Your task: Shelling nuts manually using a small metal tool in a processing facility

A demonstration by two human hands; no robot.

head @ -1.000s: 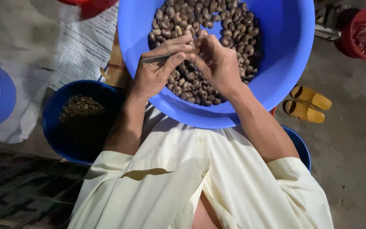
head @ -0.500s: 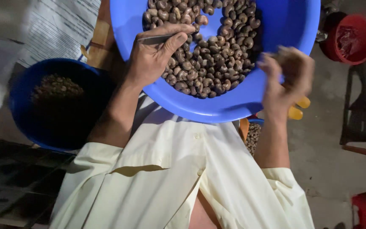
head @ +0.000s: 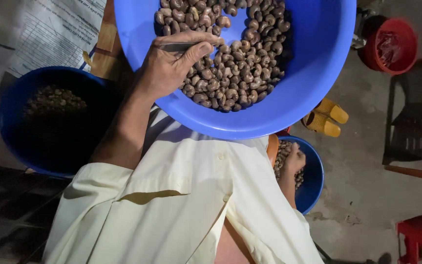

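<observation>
The left hand [head: 169, 66], upper centre of the frame, rests in the big light-blue basin [head: 313, 78] on the lap, its fingers closed around a thin metal pick [head: 177, 47] that lies across the heap of unshelled cashew nuts [head: 235, 63]. The right hand [head: 294, 159] is down at lower right, over the small blue bowl [head: 313, 186] beside the knee, which holds paler nuts [head: 284, 151]; its fingers are curled, and I cannot tell whether they grip anything. For this step, the drop seems best made low and well inside the bowl's rim, so nothing bounces onto the concrete floor. Keeping the pick pinched flat against the heap leaves its tip safe and ready. A dark blue tub [head: 35, 142] at left holds darker bits [head: 54, 100].
</observation>
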